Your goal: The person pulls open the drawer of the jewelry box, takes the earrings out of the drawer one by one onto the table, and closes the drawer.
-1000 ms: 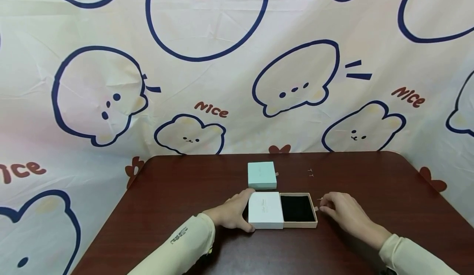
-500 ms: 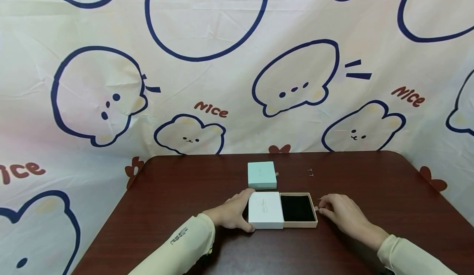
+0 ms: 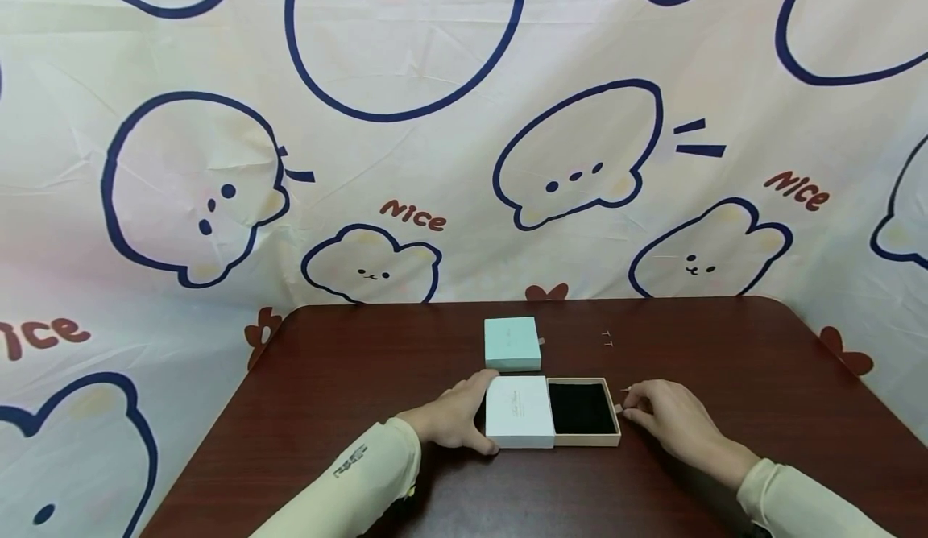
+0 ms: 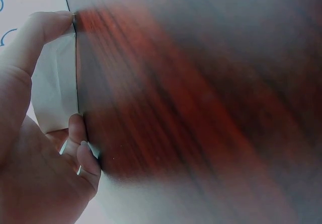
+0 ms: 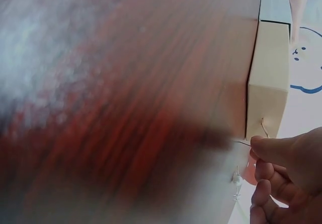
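In the head view, a white box sleeve point(image 3: 519, 411) lies on the table with a drawer point(image 3: 616, 440) pulled out of its right side, lined in black. My left hand point(image 3: 458, 411) grips the sleeve's left end, its thumb point(image 4: 55, 23) at the near corner and fingers around the far one. At the drawer's right end, my right hand point(image 3: 674, 417) pinches the small ribbon tab point(image 3: 619, 409) between thumb and fingertips. A thin sliver point(image 5: 243, 143) sticks out by the thumb in the right wrist view.
A mint-green box point(image 3: 512, 343) sits just behind the white one. Two tiny T-shaped pieces point(image 3: 607, 338) lie toward the back of the dark wooden table point(image 3: 348, 353). In the right wrist view, a small pearl-like piece point(image 5: 237, 179) shows beyond the fingers. A printed cloth point(image 3: 464, 159) hangs behind.
My right hand has shifted very slightly downward in the head view. The left hand and the boxes stay where they were.
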{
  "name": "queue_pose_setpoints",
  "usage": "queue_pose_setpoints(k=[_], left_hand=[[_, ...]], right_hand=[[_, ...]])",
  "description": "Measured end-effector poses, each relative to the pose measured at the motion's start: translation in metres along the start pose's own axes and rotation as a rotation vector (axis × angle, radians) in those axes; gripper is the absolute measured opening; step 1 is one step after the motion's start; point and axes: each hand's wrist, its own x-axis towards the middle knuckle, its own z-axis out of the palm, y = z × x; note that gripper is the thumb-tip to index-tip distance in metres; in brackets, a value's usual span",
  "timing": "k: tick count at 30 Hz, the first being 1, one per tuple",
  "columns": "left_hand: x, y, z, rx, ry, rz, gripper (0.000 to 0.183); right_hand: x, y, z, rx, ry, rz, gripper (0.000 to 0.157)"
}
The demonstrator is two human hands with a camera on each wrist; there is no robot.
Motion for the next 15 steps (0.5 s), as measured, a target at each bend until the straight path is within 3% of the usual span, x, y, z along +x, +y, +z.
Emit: queue_pose_setpoints(k=[15], left_hand=[[0.001,-0.0008,0.0007,0.02,0.003,0.003,0.102]], right_hand=[[-0.0015,0.0017,-0.0023,-0.02,-0.017,0.014,0.014]])
